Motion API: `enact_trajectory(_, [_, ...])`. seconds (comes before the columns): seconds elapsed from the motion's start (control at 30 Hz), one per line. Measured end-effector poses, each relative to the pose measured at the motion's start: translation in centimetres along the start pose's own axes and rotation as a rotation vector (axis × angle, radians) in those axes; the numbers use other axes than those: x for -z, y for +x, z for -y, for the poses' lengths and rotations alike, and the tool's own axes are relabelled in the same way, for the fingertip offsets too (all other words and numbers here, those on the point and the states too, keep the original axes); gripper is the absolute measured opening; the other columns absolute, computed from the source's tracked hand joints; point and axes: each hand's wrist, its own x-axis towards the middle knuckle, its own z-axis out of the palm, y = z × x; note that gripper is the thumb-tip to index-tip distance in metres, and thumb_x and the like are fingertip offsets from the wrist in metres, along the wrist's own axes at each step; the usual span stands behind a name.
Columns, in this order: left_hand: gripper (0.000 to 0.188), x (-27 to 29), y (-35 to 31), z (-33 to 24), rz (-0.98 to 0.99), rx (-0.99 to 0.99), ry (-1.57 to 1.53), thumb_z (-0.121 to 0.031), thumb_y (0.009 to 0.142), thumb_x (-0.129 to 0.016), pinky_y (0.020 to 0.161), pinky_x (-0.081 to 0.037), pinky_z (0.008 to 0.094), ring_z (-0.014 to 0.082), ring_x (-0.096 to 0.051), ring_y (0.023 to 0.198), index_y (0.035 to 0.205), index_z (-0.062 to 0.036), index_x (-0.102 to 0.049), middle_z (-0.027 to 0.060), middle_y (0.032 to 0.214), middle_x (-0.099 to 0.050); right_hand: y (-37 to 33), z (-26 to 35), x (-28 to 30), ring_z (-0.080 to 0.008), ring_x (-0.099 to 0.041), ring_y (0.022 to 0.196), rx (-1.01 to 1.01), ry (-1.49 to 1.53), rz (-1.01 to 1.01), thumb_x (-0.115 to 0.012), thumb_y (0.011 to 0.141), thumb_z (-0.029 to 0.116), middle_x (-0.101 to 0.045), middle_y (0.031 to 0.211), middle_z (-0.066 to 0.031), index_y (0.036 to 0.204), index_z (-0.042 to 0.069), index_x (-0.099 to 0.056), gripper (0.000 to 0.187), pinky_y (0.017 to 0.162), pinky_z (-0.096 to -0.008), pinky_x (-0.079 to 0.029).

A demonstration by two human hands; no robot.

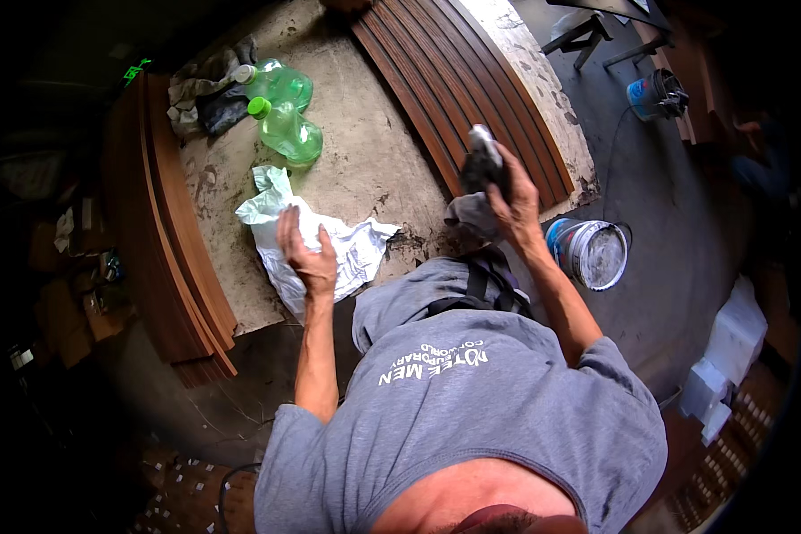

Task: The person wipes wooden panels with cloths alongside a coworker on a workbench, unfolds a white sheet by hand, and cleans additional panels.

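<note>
My left hand lies over a crumpled white cloth near the table's front edge, its fingers stretched and the thumb apart. In my right hand is a bunched rag, dark and stained with a pale tip, held above the near end of the brown grooved boards. A grey cloth hangs just below that hand, at the table edge; whether it joins the rag I cannot tell. Beyond the white cloth, two green-tinted clear bottles lie on the worn table, one with a green cap, one with a white cap.
Long brown boards are stacked along the table's left side. Grey rags lie at the far left corner. A white-lidded bucket stands on the floor at right; another bucket is farther back. Someone's blue-clothed limb shows dimly at far right.
</note>
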Motion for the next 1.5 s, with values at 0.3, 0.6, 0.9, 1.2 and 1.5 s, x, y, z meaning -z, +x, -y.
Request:
enact_trajectory(0.3, [0.061,-11.2,0.2,-13.0,0.554,-0.142,-0.501,-0.009,0.082,-0.059,0.117,-0.024,0.0442,0.0386,-0.027,0.141,0.139,0.0025,-0.039,0.0238,0.148,-0.034,-3.4,-4.9,6.6,-0.0308,-0.058,0.089,0.107,-0.541,0.094,-0.068,0.075,-0.002,-0.056,0.094,-0.0140,0.121,0.011,-0.063,0.047,0.073,-0.0392,-0.049])
enact_trajectory(0.6, [0.069,-17.6,0.0,-16.2,0.440,-0.195,-0.025,-0.018,0.084,-0.057,0.113,-0.019,0.0560,0.0374,-0.017,0.145,0.145,0.0018,-0.031,0.0182,0.156,-0.020,0.9,-9.2,10.6,-0.0286,-0.059,0.083,0.136,-0.519,0.134,-0.069,0.073,0.003,-0.056,0.087,-0.0099,0.108,0.012,-0.067,0.037,0.069,-0.0382,-0.049])
enact_trajectory(0.9, [0.065,-18.1,0.6,-16.7,0.436,-0.223,-0.044,-0.018,0.086,-0.052,0.114,-0.018,0.0515,0.0360,-0.019,0.145,0.146,-0.0026,-0.034,0.0157,0.156,-0.023,17.4,-13.9,2.2,-0.0321,-0.062,0.085,0.315,-0.542,-0.056,-0.064,0.079,0.013,-0.060,0.098,-0.0130,0.096,0.011,-0.065,0.018,0.068,-0.0431,-0.051])
enact_trajectory(1.2, [0.065,-17.1,0.1,-16.3,0.428,-0.177,-0.028,-0.018,0.087,-0.052,0.115,-0.018,0.0492,0.0340,-0.020,0.145,0.148,-0.0059,-0.033,0.0132,0.157,-0.022,-0.3,-11.8,12.1,-0.0293,-0.059,0.086,0.224,-0.478,0.205,-0.067,0.072,0.005,-0.059,0.091,-0.0105,0.112,0.011,-0.065,0.041,0.073,-0.0400,-0.047])
enact_trajectory(1.5, [0.067,-17.2,0.2,-16.8,0.470,-0.161,-0.001,-0.019,0.086,-0.053,0.115,-0.018,0.0507,0.0335,-0.019,0.145,0.148,-0.0075,-0.031,0.0131,0.157,-0.022,20.8,-16.6,3.8,-0.0255,-0.059,0.075,0.444,-0.469,-0.011,-0.062,0.084,0.015,-0.061,0.086,-0.0115,0.109,0.015,-0.065,0.025,0.063,-0.0401,-0.047])
